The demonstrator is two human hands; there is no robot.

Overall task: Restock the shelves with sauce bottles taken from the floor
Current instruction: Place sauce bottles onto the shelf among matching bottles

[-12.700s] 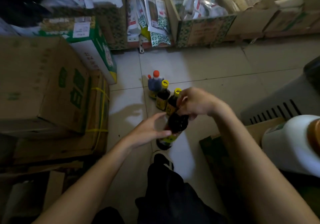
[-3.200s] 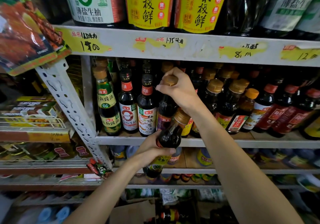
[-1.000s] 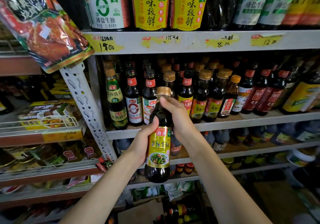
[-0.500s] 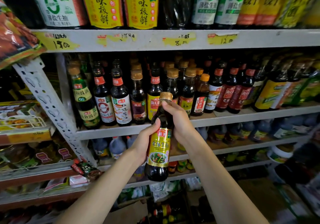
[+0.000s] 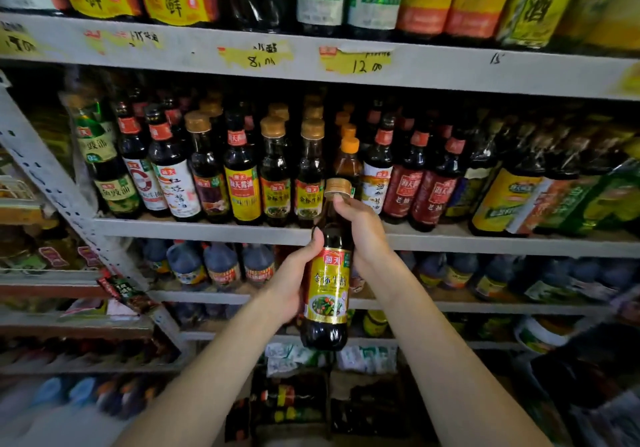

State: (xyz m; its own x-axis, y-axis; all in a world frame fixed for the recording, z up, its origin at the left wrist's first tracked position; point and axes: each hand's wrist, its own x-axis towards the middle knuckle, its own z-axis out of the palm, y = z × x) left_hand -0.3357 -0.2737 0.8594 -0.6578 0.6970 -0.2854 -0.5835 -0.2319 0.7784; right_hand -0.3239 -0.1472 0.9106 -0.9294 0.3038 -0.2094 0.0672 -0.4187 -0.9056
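A dark sauce bottle (image 5: 325,294) is held upright at frame centre, below the stocked middle shelf (image 5: 221,231): body clasped by the left hand (image 5: 294,280), neck gripped by the right hand (image 5: 363,228).

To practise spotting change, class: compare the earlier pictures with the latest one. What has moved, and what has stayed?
The sauce bottle came up from the floor to the shelf, then rightward along it, to the matching gold-label bottles. The left hand holds its body and the right hand its neck, as a second ago.

Both hands (image 5: 294,284) grip a sauce bottle (image 5: 327,294) before stocked shelves (image 5: 242,232).
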